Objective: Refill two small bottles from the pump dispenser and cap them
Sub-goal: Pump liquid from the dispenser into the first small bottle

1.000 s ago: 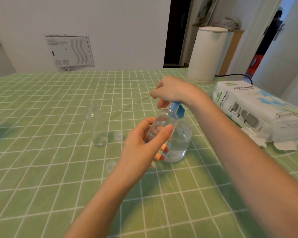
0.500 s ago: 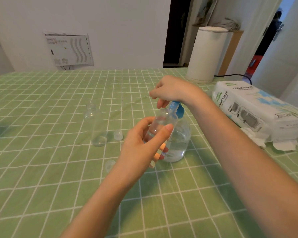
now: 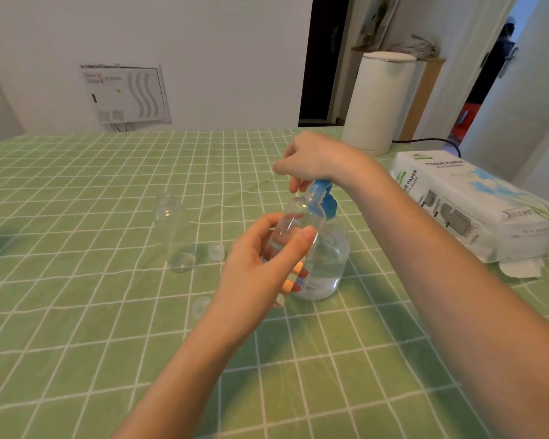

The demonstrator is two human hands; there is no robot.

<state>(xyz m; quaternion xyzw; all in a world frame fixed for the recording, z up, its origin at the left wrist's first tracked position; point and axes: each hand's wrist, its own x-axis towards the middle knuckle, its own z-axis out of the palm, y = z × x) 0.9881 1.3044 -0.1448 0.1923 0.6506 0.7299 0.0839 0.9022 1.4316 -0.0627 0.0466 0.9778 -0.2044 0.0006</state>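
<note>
On the green checked worktop (image 3: 76,312) the pump dispenser (image 3: 330,258) stands mid-table, with the right hand (image 3: 314,156) on top, its fingers curled over the blue pump head. The left hand (image 3: 260,264) grips a tilted small bottle (image 3: 298,217), its mouth at the spout. The other small bottle (image 3: 178,236) stands uncapped to the left, a cap (image 3: 216,251) beside it and a second cap (image 3: 201,304) nearer.

Bare all the way: left hand (image 3: 254,267), right hand (image 3: 311,156), both forearms (image 3: 441,264) uncovered, fingers (image 3: 298,243) with short plain nails.

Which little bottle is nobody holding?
The standing bottle on the green tablecloth, left of the pump dispenser; no hand touches it. The held bottle is gripped by the left hand under the blue nozzle.
</note>
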